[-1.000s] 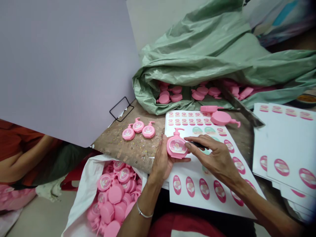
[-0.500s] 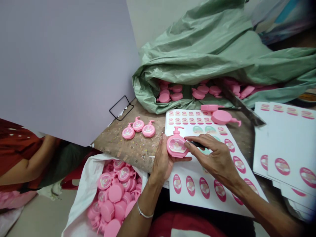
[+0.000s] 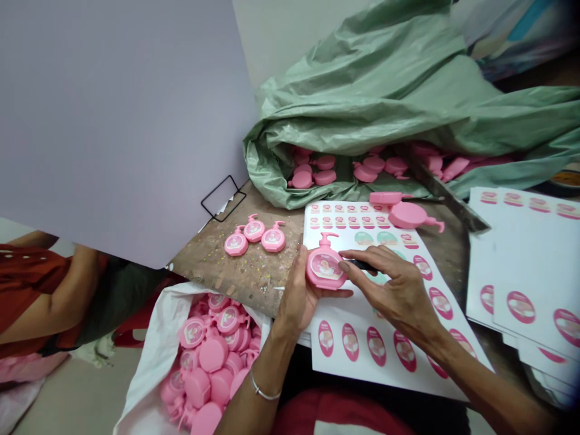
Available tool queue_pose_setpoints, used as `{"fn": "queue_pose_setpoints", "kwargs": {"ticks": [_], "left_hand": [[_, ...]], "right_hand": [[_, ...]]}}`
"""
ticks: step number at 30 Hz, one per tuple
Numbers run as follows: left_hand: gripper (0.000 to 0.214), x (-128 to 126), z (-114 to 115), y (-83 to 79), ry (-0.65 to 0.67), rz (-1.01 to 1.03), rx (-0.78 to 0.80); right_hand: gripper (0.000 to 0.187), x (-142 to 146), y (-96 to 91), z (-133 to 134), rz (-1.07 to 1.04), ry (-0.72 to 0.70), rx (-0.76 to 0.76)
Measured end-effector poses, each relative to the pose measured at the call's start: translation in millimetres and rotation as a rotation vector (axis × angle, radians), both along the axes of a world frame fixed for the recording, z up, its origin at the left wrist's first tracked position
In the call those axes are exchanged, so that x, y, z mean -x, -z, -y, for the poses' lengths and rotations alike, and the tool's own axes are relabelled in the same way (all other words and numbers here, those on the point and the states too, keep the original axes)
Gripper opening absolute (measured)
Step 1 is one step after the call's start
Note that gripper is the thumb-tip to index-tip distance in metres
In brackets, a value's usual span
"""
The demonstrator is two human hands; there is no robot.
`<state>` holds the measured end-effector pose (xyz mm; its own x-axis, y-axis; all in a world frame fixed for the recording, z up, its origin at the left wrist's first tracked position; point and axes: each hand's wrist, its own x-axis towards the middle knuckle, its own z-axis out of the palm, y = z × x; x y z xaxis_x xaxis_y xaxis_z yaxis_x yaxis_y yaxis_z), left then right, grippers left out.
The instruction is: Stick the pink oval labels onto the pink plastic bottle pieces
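Note:
My left hand (image 3: 299, 296) cradles a flat pink pump-bottle-shaped piece (image 3: 324, 264) with a printed oval label on its face. My right hand (image 3: 394, 296) pinches a thin black-handled tool (image 3: 360, 264), its fingertips just beside the piece's right edge. The tool's tip is hidden behind the piece. Under both hands lies a white sheet of printed pink oval labels (image 3: 362, 320). Three labelled pink pieces (image 3: 254, 235) rest on the worn wooden table (image 3: 244, 284), and two unlabelled ones (image 3: 410, 215) lie at the top of the sheet.
A white sack (image 3: 154, 338) of pink pieces sits at front left. A green plastic sack (image 3: 362, 103) holds more behind the table. Label sheets (image 3: 521, 272) are stacked at right. A grey board (image 3: 118, 121) fills the upper left, above a co-worker's arm (image 3: 45, 302).
My hands and the pink piece stay nearly still. The whole view drifts slightly, and the co-worker's arm at left has shifted.

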<state>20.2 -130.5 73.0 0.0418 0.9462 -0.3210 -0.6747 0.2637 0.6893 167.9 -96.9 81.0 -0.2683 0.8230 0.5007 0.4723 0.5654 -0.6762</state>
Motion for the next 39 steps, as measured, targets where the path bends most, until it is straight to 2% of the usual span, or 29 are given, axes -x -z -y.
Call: {"fn": "queue_pose_setpoints", "kwargs": {"ticks": [5,10,14,16,18,21,23,25,29,32,35,37,39], "left_hand": [[0.034,3,3,-2.1,-0.01,-0.025,-0.026],[0.037,5,5,-3.8,0.04,-0.102,-0.08],[0.043,6,7,-5.6,0.062,-0.125,-0.11],[0.046,6,8,-6.6,0.093,-0.11,-0.102],[0.049,4,10,-7.5,0.127,-0.093,-0.092],[0.048,0,12,-8.1,0.16,-0.106,-0.11],[0.046,-1,13,-7.4,0.165,-0.131,-0.114],[0.046,0,13,-5.3,0.166,-0.137,-0.09],[0.044,9,12,1.3,0.138,-0.163,-0.039],[0.038,17,7,5.1,0.027,-0.219,0.004],[0.043,22,0,5.6,-0.056,-0.175,0.062],[0.05,24,-4,4.3,-0.048,-0.11,0.085],[0.054,23,-6,2.8,-0.021,-0.052,0.096]], "right_hand": [[0.014,0,-2.0,0,-0.003,0.0,-0.018],[0.017,-1,-3.1,-1,0.042,0.015,-0.04],[0.031,-12,-1.8,-10,0.248,0.133,-0.125],[0.037,-17,-1.1,-14,0.284,0.211,-0.13],[0.045,-16,0.0,-16,0.206,0.203,-0.055],[0.07,-4,5.1,-16,0.057,0.048,0.145],[0.073,3,11.2,-20,0.005,0.017,0.232],[0.067,2,17.6,-28,-0.026,0.083,0.232],[0.051,-35,24.9,-53,0.005,0.262,0.19],[0.042,-79,23.2,-71,0.102,0.317,0.102],[0.038,-115,19.2,-81,0.275,0.365,0.044],[0.038,-126,18.3,-82,0.366,0.394,0.04],[0.037,-126,19.5,-80,0.377,0.362,0.032]]}}
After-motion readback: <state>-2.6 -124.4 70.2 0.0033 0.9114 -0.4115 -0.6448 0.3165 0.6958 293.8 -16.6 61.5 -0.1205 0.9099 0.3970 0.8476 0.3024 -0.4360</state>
